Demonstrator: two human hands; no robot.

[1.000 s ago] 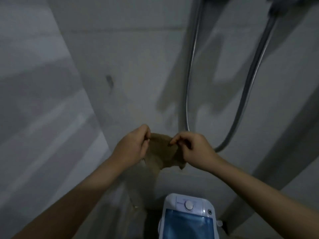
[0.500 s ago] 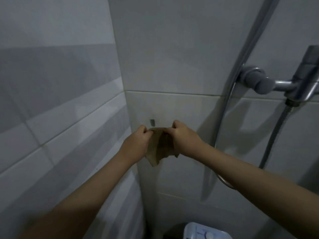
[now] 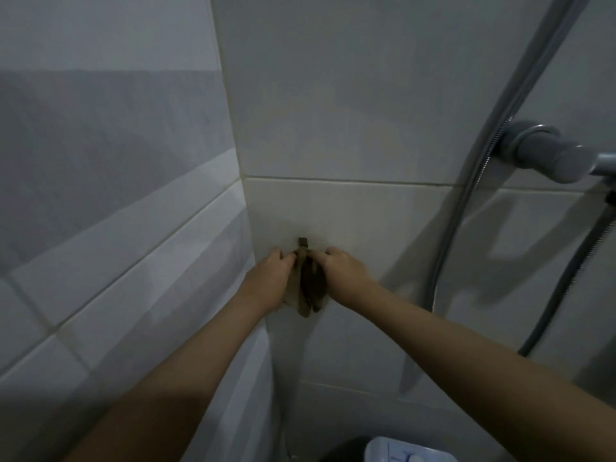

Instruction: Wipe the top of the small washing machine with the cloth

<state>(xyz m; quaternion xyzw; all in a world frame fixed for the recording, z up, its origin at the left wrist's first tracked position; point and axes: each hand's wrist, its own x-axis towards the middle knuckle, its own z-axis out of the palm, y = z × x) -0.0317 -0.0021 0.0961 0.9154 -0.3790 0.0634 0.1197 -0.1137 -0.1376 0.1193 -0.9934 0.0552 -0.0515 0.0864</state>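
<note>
A brown cloth [image 3: 308,288] hangs bunched against the tiled wall just under a small dark hook [image 3: 302,242]. My left hand [image 3: 269,281] pinches its upper left edge and my right hand [image 3: 343,272] pinches its upper right edge, both raised in front of me. The cloth's top touches the hook. Only the white top corner of the small washing machine [image 3: 405,451] shows at the bottom edge, below my right forearm.
Pale tiled walls meet in a corner [image 3: 233,161] left of the hook. A metal shower hose [image 3: 466,201] runs down the right wall beside a grey shower fitting [image 3: 546,155]. A dark object [image 3: 346,450] sits next to the washing machine.
Both hands have lifted the cloth up to the hook and drawn closer together, bunching it. The view tilted upward, so the washing machine dropped almost out of sight.
</note>
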